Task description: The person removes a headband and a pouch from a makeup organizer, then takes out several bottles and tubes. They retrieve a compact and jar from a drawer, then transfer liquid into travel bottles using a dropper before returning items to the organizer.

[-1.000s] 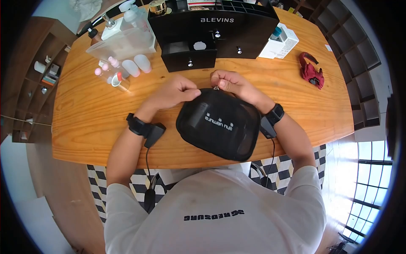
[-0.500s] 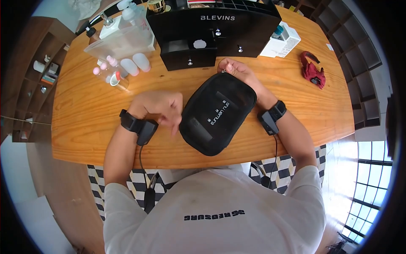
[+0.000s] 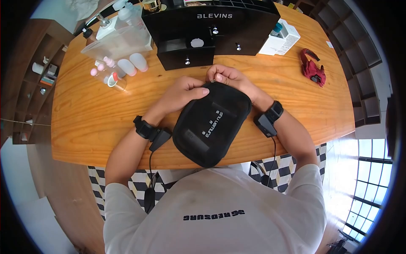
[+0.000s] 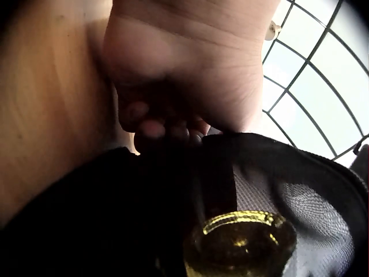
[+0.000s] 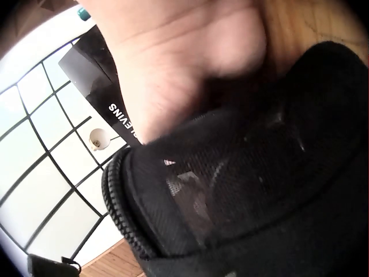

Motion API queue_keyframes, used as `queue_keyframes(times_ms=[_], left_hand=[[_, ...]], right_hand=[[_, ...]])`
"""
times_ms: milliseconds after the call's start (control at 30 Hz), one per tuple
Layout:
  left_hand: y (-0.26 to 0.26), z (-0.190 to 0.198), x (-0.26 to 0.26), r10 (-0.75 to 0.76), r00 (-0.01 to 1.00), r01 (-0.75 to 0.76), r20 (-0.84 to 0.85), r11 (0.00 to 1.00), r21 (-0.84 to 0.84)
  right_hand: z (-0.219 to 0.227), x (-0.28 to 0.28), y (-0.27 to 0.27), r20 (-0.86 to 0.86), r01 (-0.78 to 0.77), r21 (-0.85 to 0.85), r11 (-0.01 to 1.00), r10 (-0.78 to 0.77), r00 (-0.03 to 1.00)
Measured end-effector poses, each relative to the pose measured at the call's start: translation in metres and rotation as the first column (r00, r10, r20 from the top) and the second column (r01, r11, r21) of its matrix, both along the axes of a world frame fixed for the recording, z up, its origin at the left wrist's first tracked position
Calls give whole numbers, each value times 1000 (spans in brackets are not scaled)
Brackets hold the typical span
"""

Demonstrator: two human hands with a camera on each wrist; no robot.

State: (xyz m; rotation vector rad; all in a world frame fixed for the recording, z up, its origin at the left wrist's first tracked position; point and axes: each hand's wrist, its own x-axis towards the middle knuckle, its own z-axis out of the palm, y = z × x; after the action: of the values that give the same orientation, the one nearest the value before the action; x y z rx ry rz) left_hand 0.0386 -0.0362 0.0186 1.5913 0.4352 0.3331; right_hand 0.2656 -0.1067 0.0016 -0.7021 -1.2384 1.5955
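Note:
A black zippered pouch (image 3: 211, 122) with white lettering is tilted between the two hands, near the table's front edge. The left hand (image 3: 184, 92) grips its far left edge, thumb on top and fingers curled underneath. At the far corner, the right hand (image 3: 231, 79) pinches the small metal zipper pull (image 3: 212, 81) between thumb and curled fingers. Through the pouch's mesh side, a round gold-rimmed item (image 4: 242, 239) shows in the left wrist view. Zipper teeth (image 5: 118, 202) run along the pouch's edge in the right wrist view. The right fingertips are hidden there.
Beyond the hands stands a black organizer (image 3: 237, 34) with a drawer (image 3: 186, 55) pulled out. Several small pink-capped bottles (image 3: 108, 67) and a clear bin (image 3: 116, 44) are at the left. White boxes (image 3: 281, 40) and a dark red hair accessory (image 3: 313, 70) lie right.
The pouch has turned and come nearer the body. Half a second ago the left hand was at its left side, fingers loose; now it grips the far edge. The right hand stays at the zipper corner.

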Motion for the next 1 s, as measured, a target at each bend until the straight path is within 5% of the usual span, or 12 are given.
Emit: queue_keyframes(times_ms=[167, 667, 833, 967, 1000], left_hand=[[-3, 0, -1, -28, 998, 26, -50, 999, -35], [0, -3, -4, 67, 998, -65, 11, 993, -97], [16, -3, -17, 229, 973, -229, -17, 960, -160], [27, 11, -28, 132, 987, -139, -91, 988, -72], [24, 12, -29, 7, 994, -17, -110, 996, -89]], right_hand=[[-8, 3, 3, 18, -23, 87, 996, 22, 1000], [-6, 14, 1, -122, -100, -53, 994, 93, 988], [-5, 24, 6, -214, 107, -33, 994, -111, 971], [-7, 36, 16, -190, 176, -24, 984, -178, 966], [-7, 33, 16, -188, 176, -23, 984, -177, 966]])
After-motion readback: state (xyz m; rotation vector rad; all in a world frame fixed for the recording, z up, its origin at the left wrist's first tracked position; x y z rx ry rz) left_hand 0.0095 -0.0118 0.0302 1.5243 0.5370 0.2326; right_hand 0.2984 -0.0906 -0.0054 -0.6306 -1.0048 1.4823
